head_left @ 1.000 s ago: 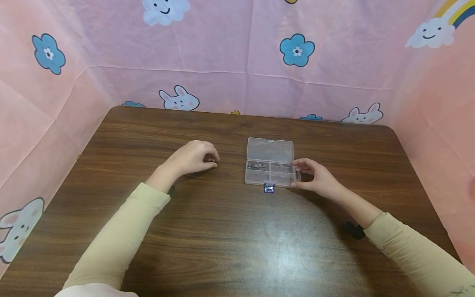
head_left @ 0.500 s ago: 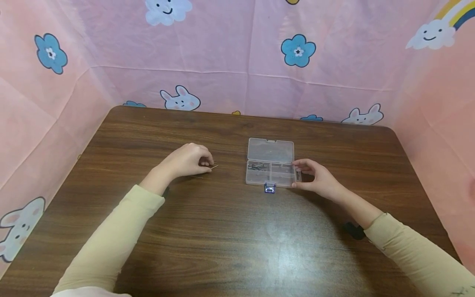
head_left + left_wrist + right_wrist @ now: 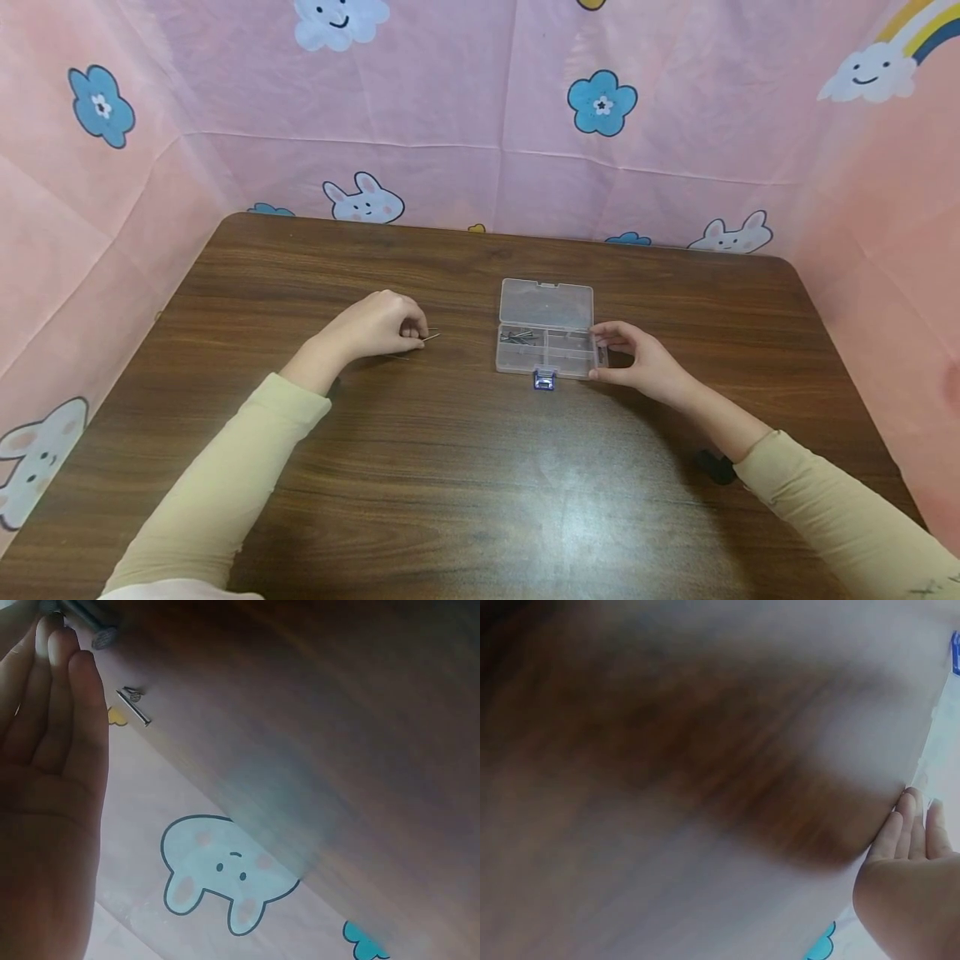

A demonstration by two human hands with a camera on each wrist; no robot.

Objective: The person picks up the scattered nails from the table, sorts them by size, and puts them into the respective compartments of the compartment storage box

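A clear plastic compartment box (image 3: 545, 350) lies on the brown table (image 3: 450, 467) with its lid (image 3: 546, 302) folded back and a blue latch (image 3: 543, 381) at the front. Several dark nails (image 3: 517, 336) lie in its back left compartment. My right hand (image 3: 600, 355) grips the box's right end between thumb and fingers; the right wrist view is blurred and shows only the hand (image 3: 911, 817) beside the box edge (image 3: 946, 735). Left of the box, my left hand (image 3: 418, 334) pinches a thin nail (image 3: 432, 337), its head (image 3: 103, 636) showing beside the fingertips (image 3: 60, 641).
Another loose nail (image 3: 398, 357) lies on the table just by my left hand, also seen as a nail (image 3: 133, 707) in the left wrist view. Pink cartoon-print cloth (image 3: 480, 125) walls the table on the back and both sides.
My left hand has drawn slightly left and back, and the nail tip now sticks out from its fingertips. The right hand and the box have stayed put.
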